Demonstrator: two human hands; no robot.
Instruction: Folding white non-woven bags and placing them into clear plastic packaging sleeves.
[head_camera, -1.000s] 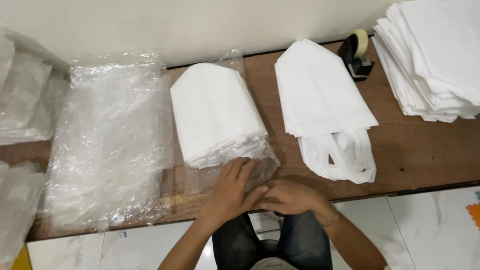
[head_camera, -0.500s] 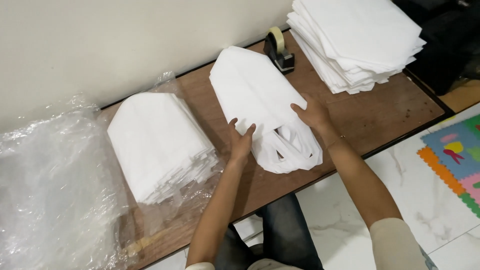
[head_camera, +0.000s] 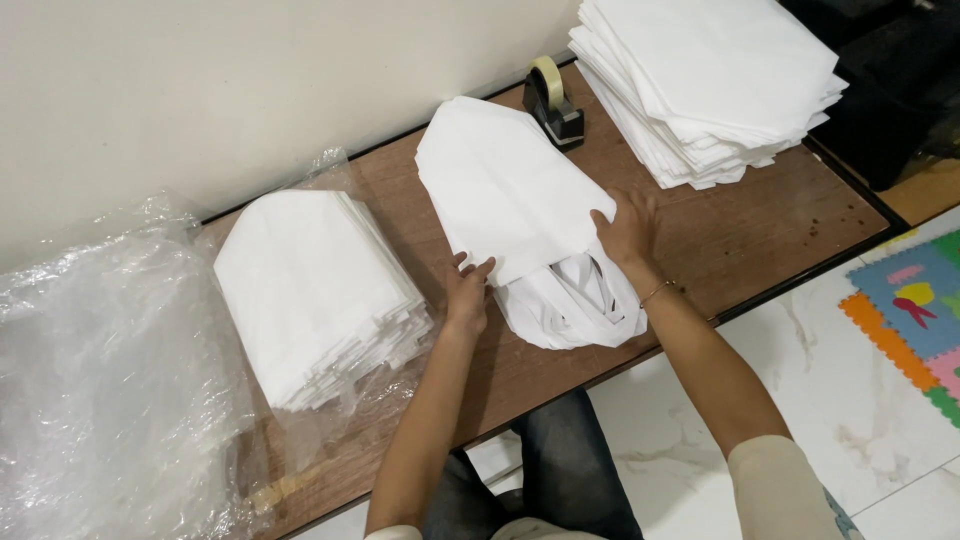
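Head view:
Landmark: the tape dispenser (head_camera: 553, 103) stood on the brown wooden table (head_camera: 780, 215), close to the wall.
Middle stack: a pile of folded white non-woven bags (head_camera: 505, 190) lay just in front of the tape dispenser and slightly left of it, pointed end toward the wall, loose handles spilling out at the near end.
Left hand: the left hand (head_camera: 467, 294) rested at the near left edge of that middle stack, well in front of the tape dispenser; fingers spread and only lightly bent, fingertips touching the top sheet's edge, nothing closed in a grasp.
Right hand: the right hand (head_camera: 627, 226) sat on the stack's right edge, in front of the tape dispenser and a little right of it; fingers partly curled over the edge, pressing rather than gripping; a thin bracelet showed at the wrist.
Left stack: a second pile of white bags (head_camera: 310, 290) lay far left of the tape dispenser, on a clear plastic sleeve (head_camera: 350, 400).
Plastic heap: crumpled clear plastic wrapping (head_camera: 110, 380) covered the table's end farthest left of the tape dispenser.
Right stack: a tall pile of flat white sheets (head_camera: 705, 80) sat just right of the tape dispenser.
Floor: a coloured foam play mat (head_camera: 915, 310) lay well right of the dispenser, beyond the table.
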